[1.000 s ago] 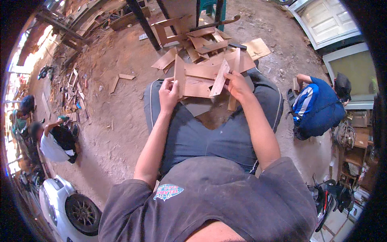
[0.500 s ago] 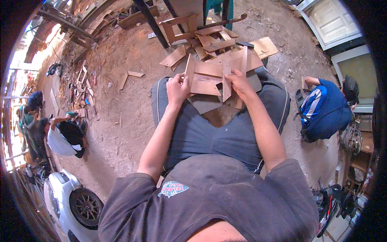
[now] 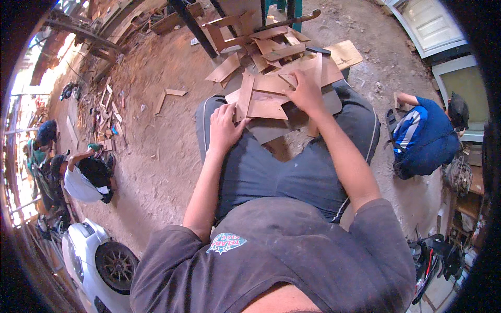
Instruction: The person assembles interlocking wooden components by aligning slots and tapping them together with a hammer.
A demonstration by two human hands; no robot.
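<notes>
On my lap lies a partly joined wooden frame (image 3: 267, 108), made of flat brown strips with an upright strip across its left end. My left hand (image 3: 225, 128) is at the lower left corner of this frame, fingers bent at its side and thumb against the bottom of the end strip. Above the frame's right part, my right hand (image 3: 305, 95) is closed on a short wooden strip (image 3: 287, 80), partly hidden by the fingers. A hammer (image 3: 318, 51) with a dark head and pale handle lies just beyond the right hand. Beneath the frame is a grey board (image 3: 269, 132).
Loose wood pieces (image 3: 282, 52) are heaped beyond my knees, beside dark metal legs (image 3: 193, 26). A pale board (image 3: 344, 54) sticks out at right. One person (image 3: 425, 138) crouches at right, others (image 3: 83, 177) at left. A white car (image 3: 86, 255) stands lower left.
My right hand has moved up and left with the short strip, which was upright at the frame's right end and is now tilted. My left hand has slid down the end strip, which now lies flatter.
</notes>
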